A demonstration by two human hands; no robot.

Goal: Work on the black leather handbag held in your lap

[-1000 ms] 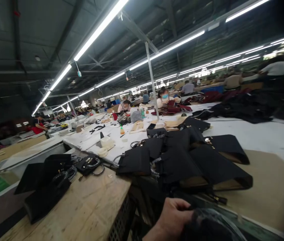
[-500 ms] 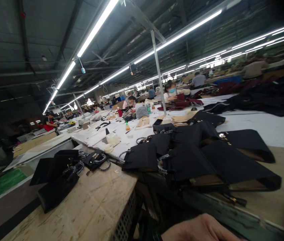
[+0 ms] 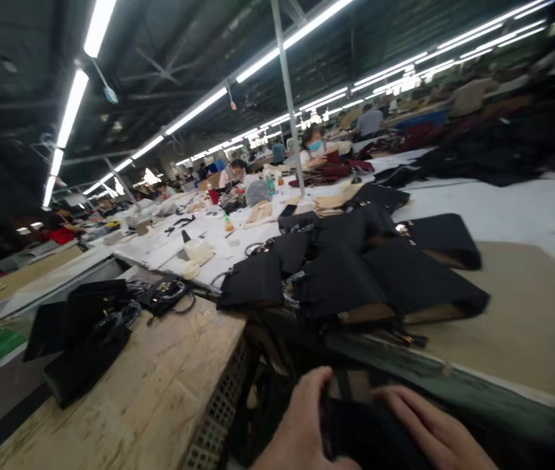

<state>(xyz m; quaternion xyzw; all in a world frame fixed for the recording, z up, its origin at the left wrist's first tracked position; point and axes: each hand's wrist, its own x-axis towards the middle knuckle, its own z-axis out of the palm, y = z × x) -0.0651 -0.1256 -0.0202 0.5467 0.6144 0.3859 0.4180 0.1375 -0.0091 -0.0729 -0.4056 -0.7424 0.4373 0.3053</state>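
Note:
At the bottom of the head view, my left hand (image 3: 297, 424) and my right hand (image 3: 434, 427) grip a black bag (image 3: 370, 431) from its two sides. Brown material shows at the bag's upper edge, between my fingertips. Its lower part runs out of view. Beyond my hands, several black handbags (image 3: 341, 277) lie overlapping on the white table (image 3: 512, 202), their brown undersides turned this way and their handles wrapped in clear film.
On the tan-topped bench (image 3: 160, 378) to the left lies another pile of black bags (image 3: 89, 346). A dark gap separates this bench from the white table's green edge (image 3: 434, 372). Tape (image 3: 190, 269) and a small glue bottle (image 3: 229, 223) stand farther back. A masked co-worker (image 3: 314, 150) sits across.
Earlier only one hand showed at the bottom edge. Now both hands are in view with a black bag between them. The camera has tipped down and shifted right, so the scene sits higher and farther left.

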